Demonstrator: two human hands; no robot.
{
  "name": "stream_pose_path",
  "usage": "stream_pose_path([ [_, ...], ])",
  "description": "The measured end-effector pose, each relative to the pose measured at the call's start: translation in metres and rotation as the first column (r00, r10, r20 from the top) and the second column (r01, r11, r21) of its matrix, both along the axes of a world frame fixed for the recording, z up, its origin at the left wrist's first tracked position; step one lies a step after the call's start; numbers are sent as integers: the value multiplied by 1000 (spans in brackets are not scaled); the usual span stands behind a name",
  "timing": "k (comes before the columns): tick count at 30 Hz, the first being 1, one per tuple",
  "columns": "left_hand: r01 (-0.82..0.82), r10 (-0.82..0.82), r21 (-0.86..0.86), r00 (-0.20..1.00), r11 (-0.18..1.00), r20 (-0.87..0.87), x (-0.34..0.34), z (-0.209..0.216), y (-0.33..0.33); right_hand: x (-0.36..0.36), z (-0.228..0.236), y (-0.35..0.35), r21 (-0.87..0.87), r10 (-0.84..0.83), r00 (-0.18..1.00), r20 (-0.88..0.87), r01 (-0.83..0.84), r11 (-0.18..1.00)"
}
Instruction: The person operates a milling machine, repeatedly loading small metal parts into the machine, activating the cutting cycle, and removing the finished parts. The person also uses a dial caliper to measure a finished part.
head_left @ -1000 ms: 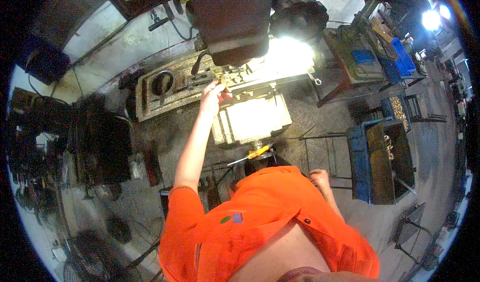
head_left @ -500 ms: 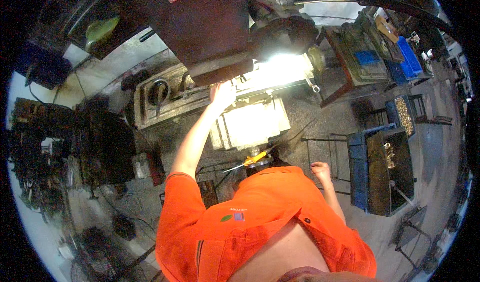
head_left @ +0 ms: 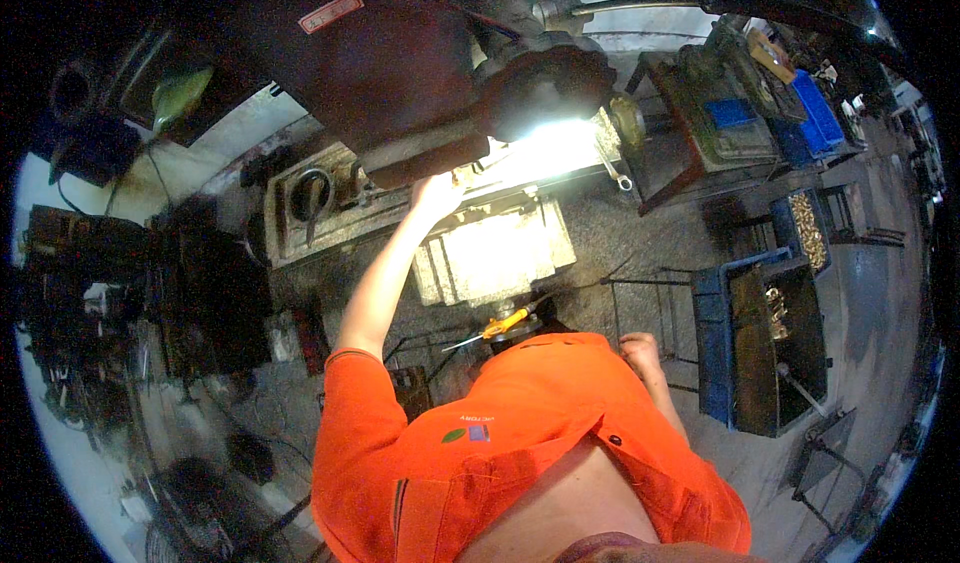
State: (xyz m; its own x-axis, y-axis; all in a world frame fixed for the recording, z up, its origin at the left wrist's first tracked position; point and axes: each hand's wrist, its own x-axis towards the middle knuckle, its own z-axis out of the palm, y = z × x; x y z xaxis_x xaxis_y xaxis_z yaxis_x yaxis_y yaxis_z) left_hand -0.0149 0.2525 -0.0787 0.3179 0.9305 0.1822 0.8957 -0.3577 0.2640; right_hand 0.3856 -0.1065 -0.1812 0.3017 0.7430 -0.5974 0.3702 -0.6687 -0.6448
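Observation:
My left hand (head_left: 437,195) reaches forward to the long metal machine table (head_left: 390,213), just below the dark machine head (head_left: 425,150). Its fingertips are lost in glare and behind the head, so what they touch or hold cannot be made out. By the right side of my waist, my right hand (head_left: 640,348) has its fingers curled in, with nothing visible in them. A yellow-handled tool with a thin metal tip (head_left: 507,323) lies on a round fitting in front of my body. Bright lamp light washes out the stepped metal block (head_left: 495,253) before the table.
A wrench (head_left: 617,171) sits at the table's right end. Right of me stand a blue bin (head_left: 712,353) with metal parts and a smaller bin of small brass-coloured pieces (head_left: 806,228). A metal stand (head_left: 690,153) is at far right; a black hose (head_left: 780,13) arches overhead.
The machine now appears slightly farther left in view. My left hand stays at the table beneath the machine head. My right hand has dropped slightly and sits closer to my waist.

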Motion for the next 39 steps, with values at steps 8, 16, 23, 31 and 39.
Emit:
stream_pose_path([
  [8, -56, 40, -196, 996, 979, -85, 1, 24, -4, -16, 49, 78, 230, 183, 983, 20, -182, 956],
  [16, -119, 137, -368, 990, 922, 23, -43, 36, 13, -149, 154, 238, 440, 378, 450, -809, 36, 897],
  [23, -80, 30, -306, 985, 949, -167, -46, 26, 47, -236, 123, 311, 482, 433, 220, -874, 278, 831],
  [31, -104, 65, -328, 990, 939, -129, -53, 45, 49, -240, 123, 313, 272, 282, 16, -959, 311, 911],
  [39, -104, 72, -346, 992, 932, -106, -56, 56, 49, -254, 89, 324, -128, 18, -361, -933, 377, 918],
])
